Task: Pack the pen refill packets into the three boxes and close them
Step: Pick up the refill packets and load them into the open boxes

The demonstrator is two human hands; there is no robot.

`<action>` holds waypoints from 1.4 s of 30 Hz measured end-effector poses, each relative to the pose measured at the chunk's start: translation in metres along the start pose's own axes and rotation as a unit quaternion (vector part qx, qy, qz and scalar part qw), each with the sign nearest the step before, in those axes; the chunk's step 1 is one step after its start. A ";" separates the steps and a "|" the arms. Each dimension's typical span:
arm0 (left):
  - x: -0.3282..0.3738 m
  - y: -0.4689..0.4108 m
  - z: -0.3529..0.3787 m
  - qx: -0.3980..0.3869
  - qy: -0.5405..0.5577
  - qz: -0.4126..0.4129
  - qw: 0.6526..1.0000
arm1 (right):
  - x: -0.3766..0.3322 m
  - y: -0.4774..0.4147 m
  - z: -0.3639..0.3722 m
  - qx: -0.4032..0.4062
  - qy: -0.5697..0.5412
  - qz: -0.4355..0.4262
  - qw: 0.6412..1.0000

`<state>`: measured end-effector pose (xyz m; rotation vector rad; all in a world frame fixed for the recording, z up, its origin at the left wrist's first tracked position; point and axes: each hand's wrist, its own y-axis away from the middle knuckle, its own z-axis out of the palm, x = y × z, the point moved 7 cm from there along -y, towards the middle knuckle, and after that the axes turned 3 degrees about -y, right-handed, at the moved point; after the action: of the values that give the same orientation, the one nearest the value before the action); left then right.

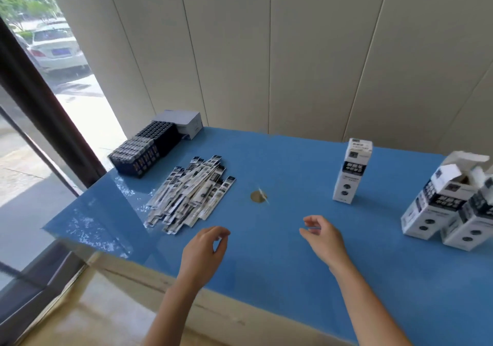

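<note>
A loose pile of black-and-white pen refill packets (190, 193) lies on the blue table (266, 252), left of centre. One tall white box (351, 171) stands upright with its top shut, right of centre. Two more boxes stand at the far right, one (433, 203) with its top flaps open, the other (470, 223) in front of it, cut by the frame edge. My left hand (204, 252) hovers near the pile's near end, fingers loosely curled, holding nothing. My right hand (324, 239) hovers over bare table, fingers apart and empty.
A block of black packaged items (145, 149) and a grey-white carton (184, 121) sit at the table's far left corner. A small round brown patch (257, 196) marks the table's middle. A window runs along the left, and a panelled wall stands behind.
</note>
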<state>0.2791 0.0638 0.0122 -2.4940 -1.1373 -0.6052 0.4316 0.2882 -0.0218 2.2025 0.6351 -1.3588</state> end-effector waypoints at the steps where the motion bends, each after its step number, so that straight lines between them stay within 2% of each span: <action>1: -0.014 0.004 -0.010 0.009 0.012 -0.006 1.000 | -0.008 0.010 0.019 -0.007 0.002 -0.005 1.000; 5: -0.066 0.022 -0.042 0.022 0.034 -0.010 0.999 | -0.032 0.040 0.093 -0.025 0.001 -0.017 1.000; 9: -0.119 0.031 -0.075 0.021 0.039 -0.020 0.999 | -0.047 0.058 0.155 -0.056 0.004 0.008 0.998; 14: -0.170 0.014 -0.109 0.056 0.047 -0.042 0.996 | -0.064 0.041 0.198 -0.050 0.031 0.036 0.998; 18: -0.186 -0.012 -0.106 0.040 0.052 -0.043 0.997 | -0.070 0.014 0.224 -0.039 0.056 0.059 0.996; 25: -0.204 -0.085 -0.093 0.001 0.059 -0.015 0.998 | -0.081 -0.042 0.248 0.049 0.094 0.048 0.993; 34: -0.209 -0.157 -0.082 -0.029 0.087 0.018 0.996 | -0.110 -0.093 0.269 0.085 0.178 0.030 0.980; 42: -0.236 -0.183 -0.068 -0.072 0.100 0.005 0.992 | -0.103 -0.108 0.263 0.074 0.152 0.122 0.978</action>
<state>-0.0173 -0.0017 -0.0272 -2.4852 -1.0379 -0.9417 0.1440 0.1982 -0.0496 2.5388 0.3571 -0.9808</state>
